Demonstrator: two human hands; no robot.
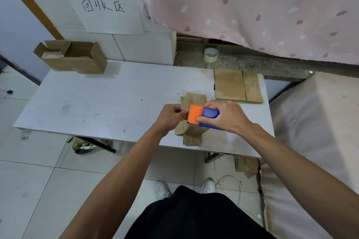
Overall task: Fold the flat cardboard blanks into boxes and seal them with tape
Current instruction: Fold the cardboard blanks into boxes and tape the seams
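Both hands worked near worktop (pixel 97 103) front edge: right hand (pixel 226 118) fingers wrapped the light, rigid tape dispenser (pixel 201 115); left hand (pixel 171 116) fingers pinched at its toothed edge, presumably the thin, sticky tape end.

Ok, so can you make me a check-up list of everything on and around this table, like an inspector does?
Surface: white table, scuffed and marked on top.
Job's things: orange and blue tape dispenser over a part-folded box; flat blanks stacked at the far right corner.
Clutter: open cardboard box at the far left corner; tape roll on the stone ledge behind.
Hands: right hand grips the tape dispenser; left hand pinches at its toothed front.
Cables: white cable on the floor.
Surroundings: pink curtain, handwritten paper sign, cardboard scraps under the table.
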